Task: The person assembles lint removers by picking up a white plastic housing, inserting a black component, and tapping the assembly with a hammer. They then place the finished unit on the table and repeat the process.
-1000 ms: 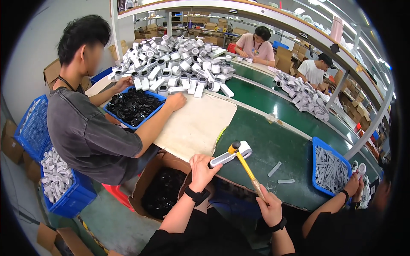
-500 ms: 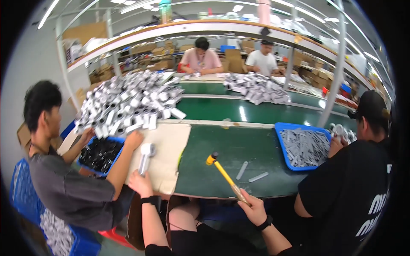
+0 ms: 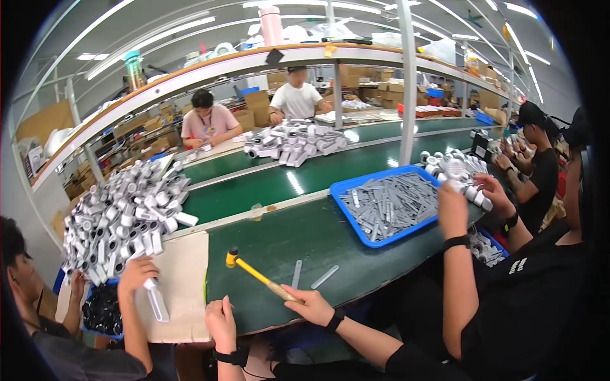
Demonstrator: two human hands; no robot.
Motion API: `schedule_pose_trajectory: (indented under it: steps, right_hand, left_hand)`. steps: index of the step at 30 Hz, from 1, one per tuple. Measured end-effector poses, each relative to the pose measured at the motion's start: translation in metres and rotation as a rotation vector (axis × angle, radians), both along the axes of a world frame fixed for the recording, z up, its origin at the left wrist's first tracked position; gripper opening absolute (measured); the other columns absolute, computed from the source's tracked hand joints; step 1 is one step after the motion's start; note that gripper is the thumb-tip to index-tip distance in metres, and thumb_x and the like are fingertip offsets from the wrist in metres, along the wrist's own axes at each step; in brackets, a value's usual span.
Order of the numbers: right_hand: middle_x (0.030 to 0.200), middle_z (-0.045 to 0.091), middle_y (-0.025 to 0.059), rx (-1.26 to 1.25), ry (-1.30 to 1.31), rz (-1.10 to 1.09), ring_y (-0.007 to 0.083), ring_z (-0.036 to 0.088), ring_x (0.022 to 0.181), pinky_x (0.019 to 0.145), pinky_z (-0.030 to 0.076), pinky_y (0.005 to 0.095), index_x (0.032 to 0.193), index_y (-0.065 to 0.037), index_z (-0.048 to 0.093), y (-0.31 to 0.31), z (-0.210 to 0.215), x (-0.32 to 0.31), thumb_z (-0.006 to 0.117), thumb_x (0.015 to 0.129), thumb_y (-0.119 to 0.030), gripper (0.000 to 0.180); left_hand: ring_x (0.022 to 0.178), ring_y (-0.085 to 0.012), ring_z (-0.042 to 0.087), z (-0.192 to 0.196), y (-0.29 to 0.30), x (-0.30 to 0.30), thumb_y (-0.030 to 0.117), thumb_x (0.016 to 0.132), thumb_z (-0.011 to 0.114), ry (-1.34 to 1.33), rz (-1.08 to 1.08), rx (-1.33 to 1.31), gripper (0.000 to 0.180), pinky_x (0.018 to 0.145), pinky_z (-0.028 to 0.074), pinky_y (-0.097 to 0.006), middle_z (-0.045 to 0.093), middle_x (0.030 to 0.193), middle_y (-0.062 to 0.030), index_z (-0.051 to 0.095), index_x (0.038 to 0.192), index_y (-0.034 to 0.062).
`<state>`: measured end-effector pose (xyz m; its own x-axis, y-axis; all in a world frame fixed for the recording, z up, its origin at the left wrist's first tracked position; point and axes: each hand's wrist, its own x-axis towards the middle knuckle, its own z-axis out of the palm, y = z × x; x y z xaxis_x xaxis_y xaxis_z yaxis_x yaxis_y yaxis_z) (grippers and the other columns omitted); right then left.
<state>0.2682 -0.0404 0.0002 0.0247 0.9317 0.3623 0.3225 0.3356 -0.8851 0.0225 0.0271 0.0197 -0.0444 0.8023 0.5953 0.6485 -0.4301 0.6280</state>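
Observation:
My right hand [image 3: 312, 307] is wrapped round the grip of a small hammer [image 3: 257, 274]. Its head is yellow and black, and it is raised over the green table, pointing away to the left. My left hand [image 3: 220, 322] is at the near edge of the tan cardboard sheet [image 3: 186, 273], fingers curled together, with nothing visible in them. On that sheet lies a white and grey handle-shaped part [image 3: 156, 301], a co-worker's hand [image 3: 140, 273] at its upper end. Two flat grey strips, one upright [image 3: 297, 274] and one slanting [image 3: 325, 276], lie right of the hammer.
A blue tray [image 3: 375, 243] of grey strips stands to the right, beside a co-worker's moving hand [image 3: 452, 213]. White parts [image 3: 121, 222] are heaped at left, with a bin of black pieces [image 3: 103, 310] below. Another heap [image 3: 295, 141] lies farther back. A metal post [image 3: 408, 95] rises behind the tray.
The view has turned to the right. My left hand has come away from the white and grey part, which the left co-worker's hand now reaches. The hammer stays in my right hand.

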Motion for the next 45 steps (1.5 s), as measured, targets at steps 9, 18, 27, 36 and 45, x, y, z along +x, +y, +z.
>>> schedule_pose_trajectory:
  steps: [9, 18, 27, 36, 45]
  right_hand:
    - [0.102, 0.070, 0.0166, -0.028, 0.125, -0.041, 0.0141, 0.065, 0.087, 0.080, 0.049, 0.0266, 0.142, -0.010, 0.050, -0.014, 0.002, -0.003, 0.067, 0.092, -0.017, 0.053]
    - [0.082, 0.062, 0.0017, 0.057, 0.280, -0.016, 0.0059, 0.052, 0.066, 0.061, 0.044, 0.0224, 0.142, -0.007, 0.050, -0.048, 0.008, -0.001, 0.069, 0.090, -0.007, 0.056]
    - [0.120, 0.067, 0.0158, 0.047, 0.232, -0.027, 0.0154, 0.066, 0.102, 0.089, 0.050, 0.0266, 0.136, 0.004, 0.053, -0.121, 0.029, 0.021, 0.072, 0.087, -0.005, 0.053]
    - [0.115, 0.069, 0.0141, 0.066, 0.255, -0.132, 0.0124, 0.066, 0.093, 0.083, 0.051, 0.0247, 0.136, 0.003, 0.053, -0.150, 0.035, 0.040, 0.071, 0.088, -0.003, 0.052]
    - [0.101, 0.068, 0.0061, 0.000, 0.318, -0.090, 0.0045, 0.056, 0.070, 0.064, 0.046, 0.0208, 0.140, -0.002, 0.052, -0.143, 0.034, 0.040, 0.071, 0.089, -0.004, 0.055]
  left_hand:
    - [0.067, -0.0353, 0.055, -0.027, 0.009, 0.020, 0.016, 0.085, 0.070, 0.223, 0.031, 0.048, 0.031, 0.062, 0.042, -0.046, 0.055, 0.066, -0.0151, 0.055, 0.063, 0.0007]
    - [0.081, -0.0335, 0.060, 0.006, 0.007, 0.051, 0.015, 0.082, 0.073, 0.166, -0.143, -0.047, 0.014, 0.071, 0.048, -0.043, 0.061, 0.081, -0.0134, 0.065, 0.082, 0.0036]
    - [0.111, -0.0399, 0.054, 0.033, 0.018, 0.212, 0.026, 0.082, 0.074, 0.399, -0.613, 0.054, 0.045, 0.088, 0.052, -0.045, 0.047, 0.134, -0.0200, 0.062, 0.124, 0.0138]
    - [0.108, -0.0422, 0.052, 0.016, 0.034, 0.285, 0.025, 0.070, 0.082, 0.577, -0.550, -0.157, 0.036, 0.084, 0.053, -0.050, 0.039, 0.142, -0.0187, 0.064, 0.100, 0.0144]
    - [0.085, -0.0420, 0.062, 0.002, 0.120, 0.170, 0.007, 0.080, 0.065, 0.087, -0.495, -0.199, 0.029, 0.077, 0.050, -0.046, 0.061, 0.086, -0.0213, 0.047, 0.102, 0.0078]
